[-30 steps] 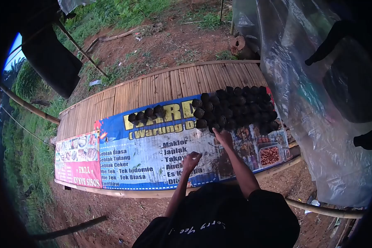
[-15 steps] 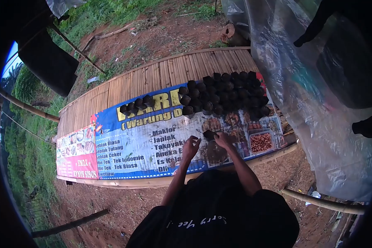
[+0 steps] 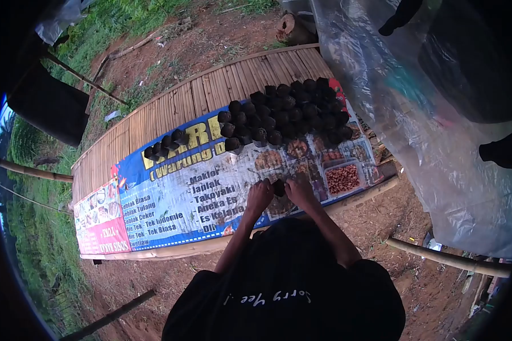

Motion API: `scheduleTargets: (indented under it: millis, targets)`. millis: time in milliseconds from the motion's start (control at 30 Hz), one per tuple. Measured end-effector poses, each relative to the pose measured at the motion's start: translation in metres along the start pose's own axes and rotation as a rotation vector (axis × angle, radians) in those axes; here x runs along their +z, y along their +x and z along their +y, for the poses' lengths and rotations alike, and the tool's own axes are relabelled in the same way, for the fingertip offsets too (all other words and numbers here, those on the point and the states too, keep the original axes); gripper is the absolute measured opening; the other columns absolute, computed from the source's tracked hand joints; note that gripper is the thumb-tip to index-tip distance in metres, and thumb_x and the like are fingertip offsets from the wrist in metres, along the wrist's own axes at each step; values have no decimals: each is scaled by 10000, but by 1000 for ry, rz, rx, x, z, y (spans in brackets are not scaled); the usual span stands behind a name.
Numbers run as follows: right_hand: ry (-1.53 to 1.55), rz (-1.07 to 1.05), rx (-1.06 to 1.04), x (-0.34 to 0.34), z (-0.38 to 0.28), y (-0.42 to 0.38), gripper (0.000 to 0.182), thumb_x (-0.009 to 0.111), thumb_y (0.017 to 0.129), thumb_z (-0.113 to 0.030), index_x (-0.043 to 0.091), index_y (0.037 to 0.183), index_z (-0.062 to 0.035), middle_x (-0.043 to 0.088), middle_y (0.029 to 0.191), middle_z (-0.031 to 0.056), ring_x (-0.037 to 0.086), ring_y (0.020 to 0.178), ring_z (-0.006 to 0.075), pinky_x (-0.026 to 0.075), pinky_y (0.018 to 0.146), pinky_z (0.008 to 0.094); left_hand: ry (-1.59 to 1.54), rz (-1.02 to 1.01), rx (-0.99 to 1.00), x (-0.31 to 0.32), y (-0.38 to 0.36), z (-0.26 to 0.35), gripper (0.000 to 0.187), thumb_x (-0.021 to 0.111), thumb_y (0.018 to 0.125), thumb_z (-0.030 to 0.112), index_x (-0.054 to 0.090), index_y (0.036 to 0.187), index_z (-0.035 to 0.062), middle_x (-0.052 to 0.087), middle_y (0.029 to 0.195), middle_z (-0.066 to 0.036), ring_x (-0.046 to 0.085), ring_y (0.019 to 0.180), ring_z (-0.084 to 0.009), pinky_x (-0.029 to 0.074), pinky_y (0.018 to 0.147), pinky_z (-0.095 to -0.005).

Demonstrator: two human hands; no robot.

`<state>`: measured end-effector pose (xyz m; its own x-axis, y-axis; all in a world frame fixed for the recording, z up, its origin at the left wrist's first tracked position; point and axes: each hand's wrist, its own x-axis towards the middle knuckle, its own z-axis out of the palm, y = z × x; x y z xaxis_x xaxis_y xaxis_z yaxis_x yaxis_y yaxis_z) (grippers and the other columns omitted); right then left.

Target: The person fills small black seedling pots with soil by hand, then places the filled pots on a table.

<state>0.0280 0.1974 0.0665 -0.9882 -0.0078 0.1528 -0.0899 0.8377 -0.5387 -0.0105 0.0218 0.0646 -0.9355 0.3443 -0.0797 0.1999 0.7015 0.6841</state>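
Note:
A small black plastic planting bag (image 3: 278, 187) is between my two hands above the banner. My left hand (image 3: 260, 195) has its fingers closed at the bag's left side. On the opposite side my right hand (image 3: 299, 191) grips the bag's edge. Under my hands lies a dark patch of soil (image 3: 280, 208), partly covered by my arms. Just beyond, many black bags (image 3: 284, 116) stand upright, packed together at the right of the banner. Several more bags (image 3: 166, 144) stand in a short group to the left.
A printed banner (image 3: 170, 196) covers the bamboo-slat table (image 3: 182, 94). Clear plastic sheeting (image 3: 381, 96) hangs on the right, beside a bamboo pole (image 3: 446, 264). A dark cloth (image 3: 45, 102) hangs at left. Red earth surrounds the table.
My left hand has moved in from beside the bag to close on its left side. My right hand keeps hold of it. The view has shifted, so the table appears further left and higher.

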Motion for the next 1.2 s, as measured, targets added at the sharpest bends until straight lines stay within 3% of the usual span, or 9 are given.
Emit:
scheduleTargets:
  millis: [33,267,333,567,633,733,1200]
  targets:
    - [36,-47,33,-4,-3,1,204,607,842,-223,638,878,-24,593,870,287,596,793,438,486,688,493,-45,39,67,-2,0,1,163,542,855,151,571,833,-8,620,776,-273,607,737,-465,482,642,-538]
    - [53,-140,151,18,12,0,211,616,826,-219,641,896,-21,581,943,294,583,871,426,480,745,481,-63,56,83,10,0,-12,126,539,850,114,547,834,-11,604,792,-260,603,760,-448,476,647,-518]
    - [-20,29,51,3,-2,1,202,619,816,-213,638,873,-20,593,890,281,584,865,422,476,757,482,-82,46,82,-2,-3,-2,132,550,840,119,548,838,-13,602,793,-259,600,762,-449,477,650,-512]
    - [-42,-13,42,9,5,3,174,628,786,-190,637,818,-19,604,856,251,594,813,404,477,722,485,-36,19,48,6,3,-14,152,596,811,147,551,829,3,619,799,-240,607,758,-429,474,665,-502]
    - [16,-138,95,12,13,6,160,632,774,-185,636,795,-27,607,779,217,599,771,386,477,696,482,36,7,72,8,6,-14,159,600,809,157,558,827,5,626,794,-236,611,747,-428,478,662,-502]
    - [-105,35,-14,7,9,6,157,635,768,-189,630,768,-32,605,721,192,604,737,369,480,675,472,30,26,71,3,7,-5,161,608,804,161,564,827,8,627,793,-235,611,750,-429,481,658,-500]
    - [-139,4,14,13,8,11,216,610,786,-256,657,784,-44,640,710,178,607,776,364,471,718,476,165,19,87,0,14,0,183,615,793,228,607,809,46,649,777,-188,633,719,-383,489,664,-481]
